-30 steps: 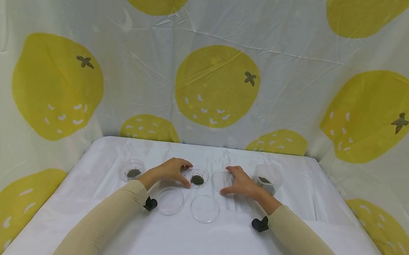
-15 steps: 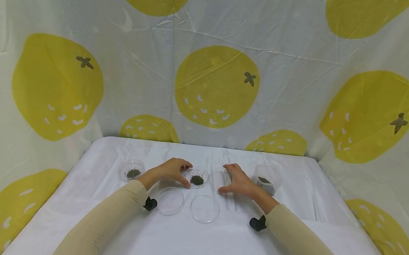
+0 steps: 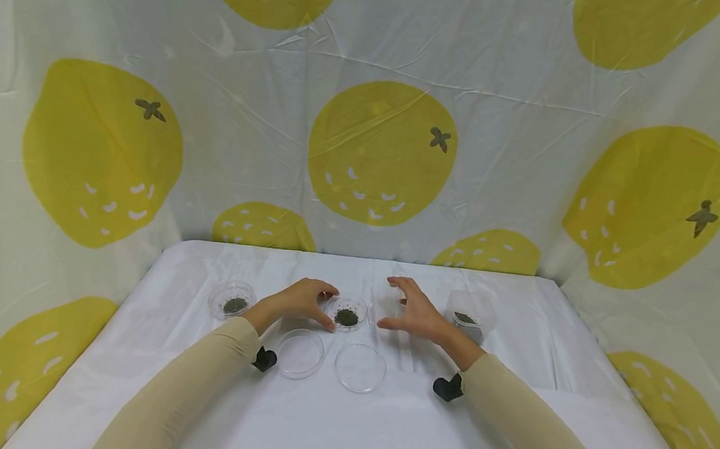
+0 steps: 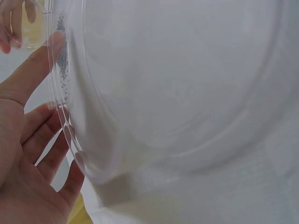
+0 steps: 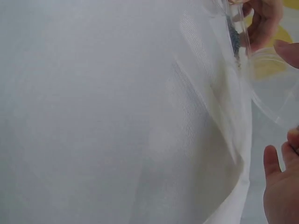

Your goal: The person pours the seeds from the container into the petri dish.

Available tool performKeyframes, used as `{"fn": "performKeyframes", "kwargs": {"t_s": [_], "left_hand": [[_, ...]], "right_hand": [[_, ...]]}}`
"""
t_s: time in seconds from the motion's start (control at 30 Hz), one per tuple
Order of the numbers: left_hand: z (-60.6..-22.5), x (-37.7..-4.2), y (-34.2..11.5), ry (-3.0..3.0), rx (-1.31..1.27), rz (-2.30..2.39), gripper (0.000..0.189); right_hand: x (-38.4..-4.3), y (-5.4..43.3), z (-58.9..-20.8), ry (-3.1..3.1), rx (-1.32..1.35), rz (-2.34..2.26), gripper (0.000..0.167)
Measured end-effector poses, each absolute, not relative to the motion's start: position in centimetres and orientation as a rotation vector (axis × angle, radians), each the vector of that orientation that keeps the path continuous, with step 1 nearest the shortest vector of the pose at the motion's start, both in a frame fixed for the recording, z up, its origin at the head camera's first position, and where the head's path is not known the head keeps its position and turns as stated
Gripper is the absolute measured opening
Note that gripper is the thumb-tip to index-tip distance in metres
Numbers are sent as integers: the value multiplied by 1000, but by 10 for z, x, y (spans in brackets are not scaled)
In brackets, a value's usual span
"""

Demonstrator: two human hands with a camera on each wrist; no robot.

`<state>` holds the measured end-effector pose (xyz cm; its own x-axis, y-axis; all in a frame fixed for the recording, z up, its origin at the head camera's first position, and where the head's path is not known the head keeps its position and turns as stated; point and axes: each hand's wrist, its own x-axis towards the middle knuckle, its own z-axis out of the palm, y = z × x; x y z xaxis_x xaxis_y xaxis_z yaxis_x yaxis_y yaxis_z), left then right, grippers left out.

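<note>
My left hand [image 3: 300, 299] holds a clear petri dish [image 3: 364, 308] by its side, thumb at the near rim and fingers at the far rim. A small heap of dark green-brown flakes [image 3: 347, 317] lies in this dish, with crumbs scattered around it. To its right, my right hand [image 3: 419, 314] holds a clear round lid [image 5: 261, 105] raised and tilted, between thumb and fingers. The lid is hard to make out in the head view. Its edge shows plainly in the right wrist view, apart from the dish.
Two clear round dishes or lids, one on the left [image 3: 300, 354] and one on the right [image 3: 360, 368], lie in front. Another petri dish [image 3: 214, 298] with dark flakes stands at left. Behind my right wrist is a clear plastic tub [image 3: 480, 306] with dark contents. White cloth [image 3: 344, 428] covers the table.
My right hand has moved a little left and up with the lid, bringing it nearer the dish and tilting it. The left hand and its dish have stayed in place.
</note>
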<state>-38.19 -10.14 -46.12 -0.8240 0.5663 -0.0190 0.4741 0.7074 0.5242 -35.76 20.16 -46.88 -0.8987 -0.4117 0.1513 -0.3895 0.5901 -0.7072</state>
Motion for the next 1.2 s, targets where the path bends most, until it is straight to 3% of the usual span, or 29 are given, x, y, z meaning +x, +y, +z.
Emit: {"fn": "performKeyframes", "kwargs": {"t_s": [0.4, 0.8, 1.2], "left_hand": [[-460, -380, -102, 2732, 854, 773, 78], [-459, -381, -102, 2733, 852, 782, 78], [-464, -385, -102, 2730, 853, 777, 79]], "right_hand": [[-360, 187, -468, 2552, -597, -1537, 93], [-369, 164, -464, 2520, -790, -1500, 86], [-368, 152, -466, 2519, -743, -1467, 89]]}}
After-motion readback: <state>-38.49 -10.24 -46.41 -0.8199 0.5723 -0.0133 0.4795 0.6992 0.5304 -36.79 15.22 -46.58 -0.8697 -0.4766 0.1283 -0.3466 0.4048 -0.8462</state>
